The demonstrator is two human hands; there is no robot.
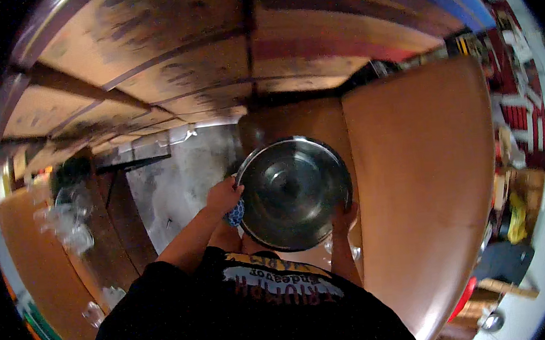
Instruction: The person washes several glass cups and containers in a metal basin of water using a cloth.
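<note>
A large round stainless steel basin (293, 192) is held in front of my body, its hollow facing up towards me. My left hand (224, 194) grips the rim on the left side. Between that hand and the basin, or just under it, a blue patterned cloth (235, 214) shows. On the lower right, my right hand (345, 215) holds the rim, with its fingers partly lost in shadow and blur. Nothing is plainly visible inside the shiny basin.
Stacked cardboard boxes (190, 76) rise ahead. A tall brown panel (419, 169) stands close on my right. Grey floor (174, 186) shows to the left, beside clear plastic items (70, 226). Shelves with mixed goods (513, 153) lie beyond the panel.
</note>
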